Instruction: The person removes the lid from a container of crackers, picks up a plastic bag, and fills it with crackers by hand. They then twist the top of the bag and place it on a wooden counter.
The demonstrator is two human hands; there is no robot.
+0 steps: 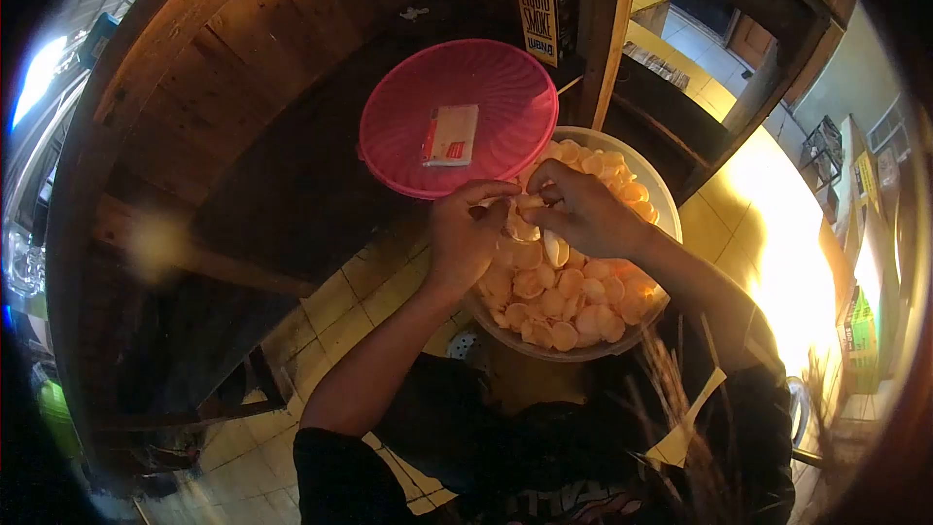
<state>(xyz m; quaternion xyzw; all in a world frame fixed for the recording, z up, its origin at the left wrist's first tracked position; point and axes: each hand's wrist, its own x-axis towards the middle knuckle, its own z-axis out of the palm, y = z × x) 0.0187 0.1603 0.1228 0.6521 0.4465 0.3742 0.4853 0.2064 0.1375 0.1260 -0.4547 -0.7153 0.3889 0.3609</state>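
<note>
A large pale bowl [665, 202] sits in front of me, filled with several round orange-yellow crackers [569, 297]. Both hands meet above its left part. My left hand [468, 233] and my right hand [580, 209] pinch a small clear plastic bag [526, 224] with crackers in it between their fingertips. Just beyond the hands lies a pink round lid [457, 87] with a small white and red packet [450, 135] resting on it.
A dark wooden bench or table [243, 87] runs behind the pink lid. A box labelled "Liquid Smoke" [542, 5] stands on a wooden shelf at the back. Yellow floor tiles [350, 301] show under my arms, with bright light at the right.
</note>
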